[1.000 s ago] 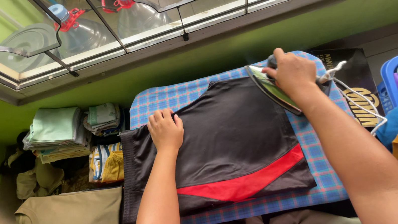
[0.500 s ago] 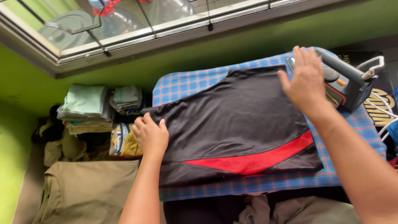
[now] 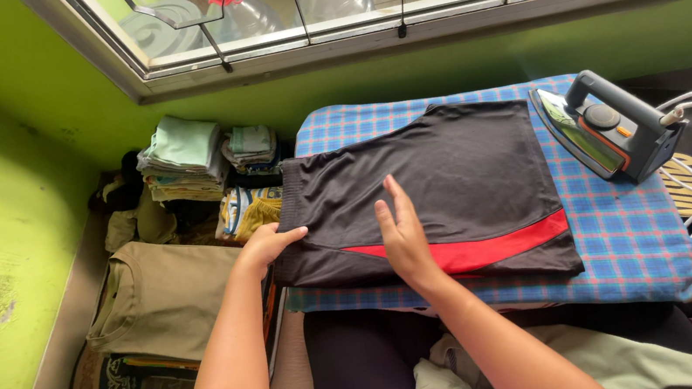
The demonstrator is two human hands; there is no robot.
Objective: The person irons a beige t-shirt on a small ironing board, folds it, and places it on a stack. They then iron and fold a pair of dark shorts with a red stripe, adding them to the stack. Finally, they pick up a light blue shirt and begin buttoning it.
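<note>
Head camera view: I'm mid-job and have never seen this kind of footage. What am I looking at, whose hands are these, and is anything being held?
There is no machine here. One camera sits on a person's head and looks down, so both arms reaching in from the bottom belong to the wearer. In front is a board with a blue checked cover. A pair of dark shorts with a red stripe lies spread on it. The left hand pinches the shorts' near left edge. The right hand lies flat on the fabric, gripping nothing. A grey iron stands at the board's far right, with no hand on it. A stack of folded clothes sits to the left, below the window.
</note>
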